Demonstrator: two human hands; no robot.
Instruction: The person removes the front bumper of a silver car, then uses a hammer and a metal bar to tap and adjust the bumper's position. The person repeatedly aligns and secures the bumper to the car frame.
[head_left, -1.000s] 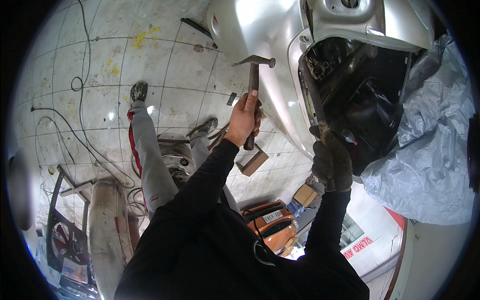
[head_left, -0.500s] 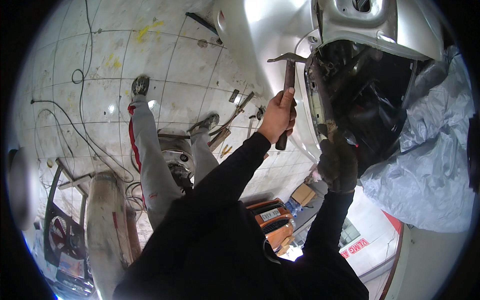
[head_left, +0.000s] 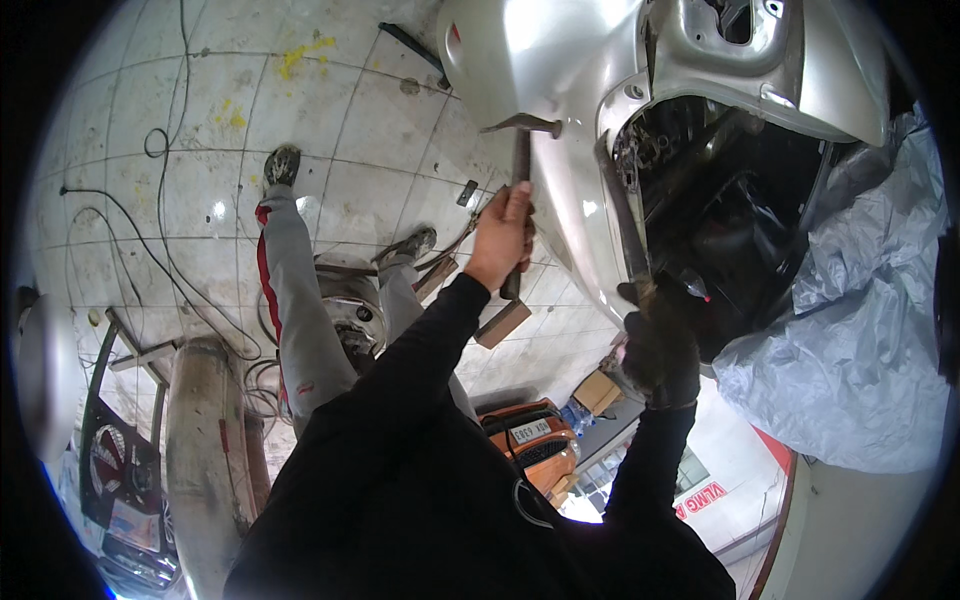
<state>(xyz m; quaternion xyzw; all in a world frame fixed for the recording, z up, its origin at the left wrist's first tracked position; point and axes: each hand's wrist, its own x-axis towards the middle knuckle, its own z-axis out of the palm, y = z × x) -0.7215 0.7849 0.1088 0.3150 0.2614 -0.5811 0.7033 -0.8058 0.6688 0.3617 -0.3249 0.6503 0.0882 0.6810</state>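
**Hammer held up against silver car panel**

Hammer (head_left: pixel 517 190) is gripped by the left hand (head_left: pixel 503 236), fingers clenched around the dark handle about halfway down, head up top right against the silver body panel (head_left: pixel 530 70). The handle is kept roughly upright, its lower end poking out below the fist. The right hand (head_left: pixel 660 350), in a dark glove, is closed around the lower end of a thin metal bar (head_left: pixel 618 215) that runs up along the edge of the open dark cavity (head_left: pixel 730 220) in the panel. Both sleeves are black.

Off to the right, a grey plastic sheet (head_left: pixel 850 340) is draped over part of the car, just beside the cavity. Below the hands, a tiled floor (head_left: pixel 200 130) is seen with cables (head_left: pixel 150 250) trailing across it and a small wood block (head_left: pixel 503 323) lying near the hammer's lower end. Another person's grey-trousered legs (head_left: pixel 295 300) are stretched out on the floor, well left of the panel. An orange case (head_left: pixel 530 440) is sitting lower down, between the two arms.
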